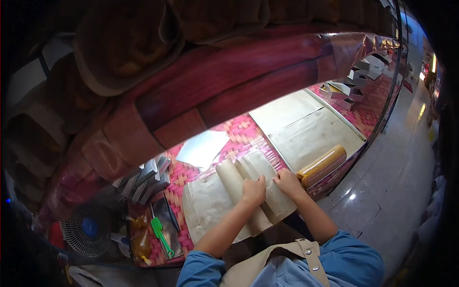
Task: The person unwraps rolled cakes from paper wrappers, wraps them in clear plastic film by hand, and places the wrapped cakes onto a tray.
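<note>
A large beige paper sheet [208, 205] lies on the table in front of me, its middle raised into upright curled folds. My left hand [254, 190] is closed on one fold of this sheet near the middle. To its right, my right hand [288, 182] is closed at the sheet's right part, fingers pinched on the edge. Both hands are a short way apart, and the fingertips are partly hidden. Just right of my right hand lies a yellow-brown roll [322, 166], beside a wide stack of flat beige sheets [320, 134].
White papers [203, 147] lie on the pink woven-pattern tabletop [180, 174]. At left are stacked grey boxes [150, 177], a green spatula-like tool [161, 237], bags of brown sauce [141, 244] and a fan [88, 227]. A red-covered shelf [229, 91] crosses overhead. More boxes [342, 91] stand back right.
</note>
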Demonstrator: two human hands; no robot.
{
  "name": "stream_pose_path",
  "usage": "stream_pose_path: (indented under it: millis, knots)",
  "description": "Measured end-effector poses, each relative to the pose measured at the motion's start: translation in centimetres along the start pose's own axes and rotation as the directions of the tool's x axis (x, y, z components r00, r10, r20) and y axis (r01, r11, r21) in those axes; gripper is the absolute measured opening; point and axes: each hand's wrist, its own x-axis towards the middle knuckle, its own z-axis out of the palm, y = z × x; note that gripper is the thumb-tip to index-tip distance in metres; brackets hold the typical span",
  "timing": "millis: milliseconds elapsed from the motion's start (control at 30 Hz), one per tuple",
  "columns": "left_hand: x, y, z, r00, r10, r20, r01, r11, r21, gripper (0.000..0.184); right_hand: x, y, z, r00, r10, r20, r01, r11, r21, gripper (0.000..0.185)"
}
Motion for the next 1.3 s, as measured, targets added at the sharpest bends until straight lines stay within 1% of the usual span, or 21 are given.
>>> stream_pose_path:
  millis: [67,133,167,200,267,300,367,400,467,500,533,600,733,800,867,967,1000,1067,1100,1167,1300]
  knots:
    - [-0.2,0.0,-0.6,1.0,0.004,-0.011,-0.004,1.0,-0.004,0.021,0.1,0.2,0.0,1.0,-0.005,0.016,0.005,1.0,-0.011,0.023]
    - [-0.6,-0.4,-1.2,0.999,-0.04,-0.02,0.036,0.986,-0.164,0.026,0.2,0.3,0.0,1.0,0.004,0.03,-0.005,1.0,0.027,0.026]
    - [-0.8,-0.6,-1.1,0.987,-0.075,-0.139,0.038,0.968,-0.25,0.024,0.0,0.2,-0.1,1.0,0.0,0.016,-0.001,0.999,0.054,0.028]
    - [-1.2,-0.7,-1.1,0.988,-0.079,-0.134,0.043,0.967,-0.251,0.024,-0.1,0.4,-0.1,1.0,0.001,0.023,-0.002,0.998,0.056,0.028]
    - [-2.8,-0.6,-3.1,0.892,-0.237,-0.384,-0.132,0.676,-0.725,0.02,-0.1,0.3,-0.3,0.999,-0.012,0.03,0.01,0.998,0.066,0.029]
    - [-4.3,-0.6,-4.0,0.844,-0.376,-0.383,-0.18,0.475,-0.862,0.016,-0.2,-0.1,-0.7,0.999,0.006,0.048,-0.01,0.997,0.082,0.031]
    - [-7.5,-3.0,-2.5,0.709,-0.643,-0.289,-0.366,0.015,-0.93,0.016,-0.2,0.2,-0.6,0.998,-0.003,0.055,-0.002,0.995,0.095,0.031]
    - [-9.3,-4.5,-2.5,0.585,-0.749,-0.31,-0.425,0.042,-0.904,0.016,-0.2,0.4,-0.4,0.999,-0.006,0.054,0.0,0.994,0.108,0.032]
    - [-13.7,-8.4,-1.8,0.589,-0.806,-0.062,-0.356,-0.189,-0.915,0.015,-0.3,0.2,-0.6,0.998,-0.021,0.051,0.016,0.996,0.093,0.03]
    - [-16.5,-12.3,1.7,0.625,-0.773,-0.105,-0.235,-0.058,-0.97,0.017,-0.4,0.1,-0.8,0.998,-0.038,0.047,0.035,0.997,0.073,0.029]
    - [-18.6,-14.3,3.3,0.672,-0.737,-0.073,-0.231,-0.115,-0.966,0.017,-0.3,-0.1,-0.9,0.998,-0.043,0.053,0.039,0.996,0.074,0.029]
    - [-21.7,-15.7,3.9,0.659,-0.752,0.0,-0.015,-0.013,-1.0,0.016,-0.3,-0.6,-1.1,0.996,0.02,0.084,-0.022,0.999,0.028,0.028]
    - [-22.8,-15.0,3.4,0.607,-0.795,0.012,0.157,0.104,-0.982,0.014,-0.3,-1.2,-1.0,0.992,0.067,0.111,-0.068,0.998,-0.002,0.027]
    - [-22.6,-15.7,4.6,0.632,-0.774,-0.025,0.29,0.266,-0.919,0.012,0.1,-0.5,-0.3,0.999,0.006,0.05,-0.005,1.0,-0.024,0.026]
    - [-22.2,-15.4,4.7,0.587,-0.809,-0.007,0.388,0.29,-0.875,0.011,0.1,-0.7,-0.2,0.999,-0.017,0.041,0.017,1.0,-0.012,0.025]
    - [-21.7,-14.2,3.6,0.585,-0.791,-0.179,0.49,0.52,-0.7,0.015,0.4,-1.3,-0.6,0.997,0.011,0.076,-0.006,0.998,-0.062,0.024]
    - [-21.6,-13.4,3.1,0.575,-0.8,-0.171,0.498,0.508,-0.703,0.015,0.5,-1.3,-0.7,0.996,-0.003,0.089,0.008,0.998,-0.065,0.024]
    - [-21.6,-12.1,2.4,0.67,-0.542,-0.507,0.522,0.83,-0.198,0.019,0.5,-1.7,-0.9,0.993,-0.028,0.112,0.035,0.997,-0.065,0.024]
    - [-22.0,-11.4,2.1,0.663,-0.551,-0.507,0.533,0.823,-0.196,0.019,0.5,-2.0,-1.2,0.991,-0.037,0.129,0.046,0.997,-0.067,0.023]
    - [-22.7,-9.9,1.9,0.874,-0.36,-0.327,0.273,0.919,-0.285,0.023,0.7,-2.0,-1.2,0.987,-0.058,0.148,0.072,0.993,-0.093,0.024]
    - [-22.8,-7.5,3.6,0.835,-0.392,-0.386,0.294,0.911,-0.29,0.029,1.4,-1.7,-0.8,0.978,-0.071,0.194,0.099,0.985,-0.142,0.027]
